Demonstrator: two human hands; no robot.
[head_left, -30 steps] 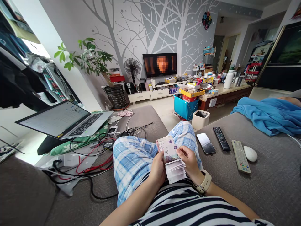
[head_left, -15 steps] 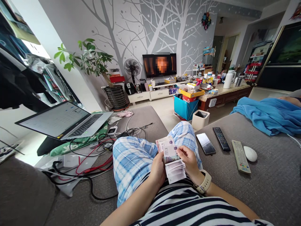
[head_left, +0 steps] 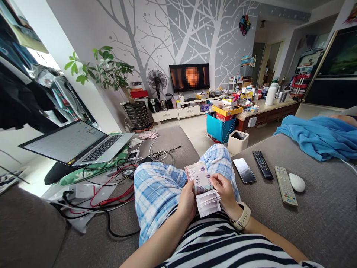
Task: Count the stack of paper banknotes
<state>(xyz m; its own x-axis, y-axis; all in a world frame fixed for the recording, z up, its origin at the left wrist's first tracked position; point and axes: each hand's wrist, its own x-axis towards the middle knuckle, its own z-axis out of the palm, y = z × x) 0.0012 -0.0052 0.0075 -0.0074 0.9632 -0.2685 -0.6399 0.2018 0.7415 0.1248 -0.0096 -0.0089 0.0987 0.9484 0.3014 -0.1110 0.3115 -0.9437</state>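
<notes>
A stack of banknotes (head_left: 199,175) is held over my lap, with several notes folded down and fanned below its lower edge. My left hand (head_left: 187,201) is closed round the left side of the stack. On the right side, my right hand (head_left: 223,190) pinches the upper right edge of a note between thumb and fingers; a watch with a pale strap (head_left: 244,216) sits on that wrist. The notes hide most of my left fingers. Under them are my legs in blue checked trousers (head_left: 156,193).
Right of my lap, a phone (head_left: 244,170), a black remote (head_left: 262,165), a grey remote (head_left: 286,186) and a white mouse (head_left: 297,182) lie on the sofa. Leftward are an open laptop (head_left: 103,147) and tangled cables (head_left: 111,201). A white bin (head_left: 238,142) stands ahead.
Hardly anything differs. The folded-down notes below the stack have shifted slightly, and both hands keep their places on the banknotes.
</notes>
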